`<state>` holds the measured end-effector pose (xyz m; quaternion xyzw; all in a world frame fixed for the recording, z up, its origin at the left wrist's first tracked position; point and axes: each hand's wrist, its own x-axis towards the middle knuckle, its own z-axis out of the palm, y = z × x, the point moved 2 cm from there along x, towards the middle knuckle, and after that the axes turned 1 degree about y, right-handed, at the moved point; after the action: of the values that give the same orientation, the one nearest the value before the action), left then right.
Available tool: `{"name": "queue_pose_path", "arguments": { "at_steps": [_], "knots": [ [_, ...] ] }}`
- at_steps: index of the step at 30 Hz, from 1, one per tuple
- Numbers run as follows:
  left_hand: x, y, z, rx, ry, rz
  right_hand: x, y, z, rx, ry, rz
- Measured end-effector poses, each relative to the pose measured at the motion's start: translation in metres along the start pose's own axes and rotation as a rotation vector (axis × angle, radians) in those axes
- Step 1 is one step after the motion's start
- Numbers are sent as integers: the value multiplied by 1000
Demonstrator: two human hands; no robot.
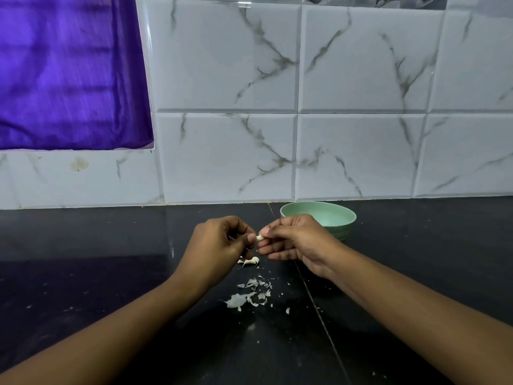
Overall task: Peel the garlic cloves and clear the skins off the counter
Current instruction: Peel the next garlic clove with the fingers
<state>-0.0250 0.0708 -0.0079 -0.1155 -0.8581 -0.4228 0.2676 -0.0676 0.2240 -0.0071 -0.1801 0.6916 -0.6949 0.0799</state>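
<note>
Garlic skins: pale flakes scattered on the dark tabletop, nearest the camera, between the two forearms. None touch the hands.

Just beyond them, a whitish garlic piece with skin attached lies on the tabletop, partly under the left hand.

Garlic clove: held in the air above the tabletop, between both hands. The right hand pinches it between thumb and forefinger, with the other fingers curled loosely beneath. Left fingers are curled, with thumb and forefinger tips closed on the clove's left end. How much skin remains on it is too small to tell.

Behind the right hand stands a green bowl, upright, partly hidden by the hand.

Farthest: marbled tile wall, with a purple cloth at upper left.
</note>
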Motion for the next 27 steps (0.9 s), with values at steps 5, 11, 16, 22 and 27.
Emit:
{"name": "queue_pose_path", "arguments": {
  "at_steps": [5, 11, 16, 22, 27],
  "knots": [
    [0, 1, 1, 53, 20, 50, 0, 1, -2, 8, 4, 5],
    [3, -9, 2, -142, -47, -72, 3, 1, 1, -173, 13, -133],
    [5, -11, 1, -251, -42, -150, 3, 2, 0, -104, -30, -128],
    [5, -11, 4, -299, -69, -149, 3, 1, -2, -70, -33, -160],
    [5, -12, 3, -258, -56, -94, 5, 1, -3, -98, -35, -219]
  ]
}}
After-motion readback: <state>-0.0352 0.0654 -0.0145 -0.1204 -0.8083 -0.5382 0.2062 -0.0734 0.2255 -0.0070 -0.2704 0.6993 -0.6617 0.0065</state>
